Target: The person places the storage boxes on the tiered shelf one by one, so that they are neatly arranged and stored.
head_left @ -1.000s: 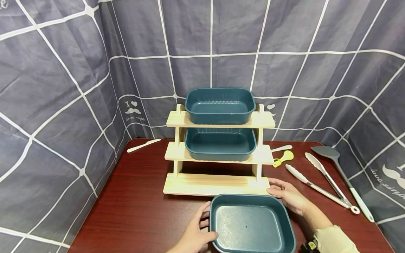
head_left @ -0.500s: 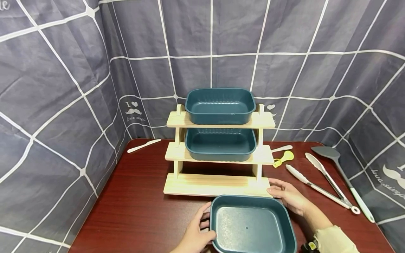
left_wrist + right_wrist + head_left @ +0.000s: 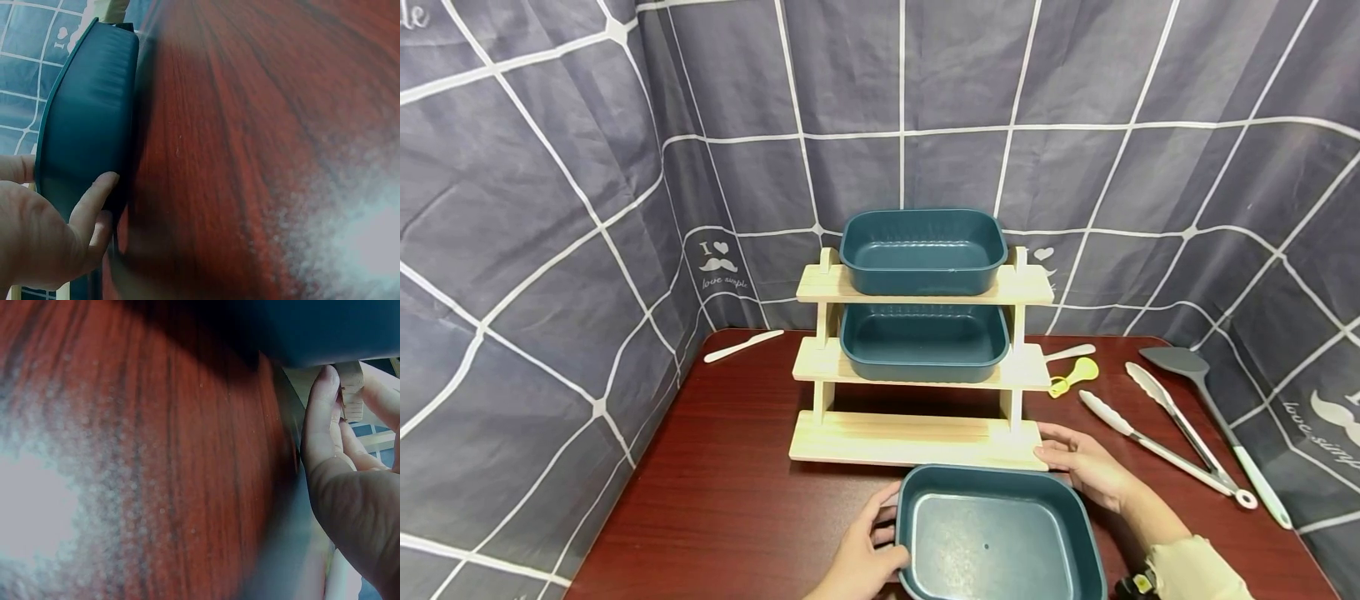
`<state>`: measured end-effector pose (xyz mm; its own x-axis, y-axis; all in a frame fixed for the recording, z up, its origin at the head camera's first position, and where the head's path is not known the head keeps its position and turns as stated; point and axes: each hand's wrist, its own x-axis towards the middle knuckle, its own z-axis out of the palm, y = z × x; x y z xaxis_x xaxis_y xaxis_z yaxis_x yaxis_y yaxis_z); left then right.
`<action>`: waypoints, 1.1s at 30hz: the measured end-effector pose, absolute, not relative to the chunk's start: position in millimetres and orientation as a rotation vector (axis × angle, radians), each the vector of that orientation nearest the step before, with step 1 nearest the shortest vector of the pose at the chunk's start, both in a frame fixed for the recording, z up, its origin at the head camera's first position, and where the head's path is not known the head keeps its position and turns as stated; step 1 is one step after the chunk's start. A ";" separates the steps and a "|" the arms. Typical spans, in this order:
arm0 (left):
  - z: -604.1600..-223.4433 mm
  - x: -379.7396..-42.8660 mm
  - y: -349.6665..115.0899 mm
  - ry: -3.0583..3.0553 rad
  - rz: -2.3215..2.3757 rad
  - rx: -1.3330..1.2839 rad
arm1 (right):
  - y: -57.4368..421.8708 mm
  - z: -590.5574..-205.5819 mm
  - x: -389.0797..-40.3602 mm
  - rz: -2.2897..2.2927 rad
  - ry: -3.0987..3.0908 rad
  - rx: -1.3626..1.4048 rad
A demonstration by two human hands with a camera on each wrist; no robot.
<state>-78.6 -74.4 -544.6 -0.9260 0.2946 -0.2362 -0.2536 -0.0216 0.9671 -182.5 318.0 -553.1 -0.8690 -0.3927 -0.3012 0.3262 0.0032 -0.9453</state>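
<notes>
A three-tier wooden rack (image 3: pixel 917 439) stands in the middle, a teal plastic bin on its top board (image 3: pixel 923 282) and another (image 3: pixel 925 368) on the middle one. In front of the bottom board lies a third teal bin (image 3: pixel 992 533), its near edge cut off by the head view. My left hand (image 3: pixel 867 546) holds this bin by its left wall; the left wrist view shows fingers against the side (image 3: pixel 87 119). With my right hand (image 3: pixel 1090 468) I grip the right end of the bottom board, thumb and fingers about its wooden edge (image 3: pixel 351 394) in the right wrist view.
Metal tongs (image 3: pixel 1180 454) and a grey spatula (image 3: pixel 1225 429) lie to the right on the red-brown table (image 3: pixel 722 492). A yellow measuring spoon (image 3: pixel 1078 372) and a white utensil (image 3: pixel 1071 352) are beside the rack. A white knife (image 3: pixel 743 345) lies back left. Grey checked curtains (image 3: pixel 955 100) surround the table.
The front bin has shifted very slightly toward me, away from the rack, and my left thumb has drawn back a little. My right hand stays on the board.
</notes>
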 end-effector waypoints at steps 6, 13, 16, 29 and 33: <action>-540.9 -76.9 -77.7 1.878 2.009 0.056 | 318.8 -554.8 -182.7 -1.926 1.785 -0.092; -528.9 -75.8 -83.4 1.825 2.035 0.027 | 319.2 -555.4 -182.9 -1.939 1.768 -0.094; -523.9 -75.4 -87.0 1.840 2.031 0.017 | 319.5 -555.1 -183.0 -1.940 1.764 -0.094; -510.9 -80.0 -102.4 1.946 1.982 0.014 | 317.8 -553.9 -181.9 -1.957 1.758 -0.068; -507.6 -81.8 -106.6 1.941 1.990 -0.011 | 317.2 -553.6 -181.8 -1.960 1.752 -0.071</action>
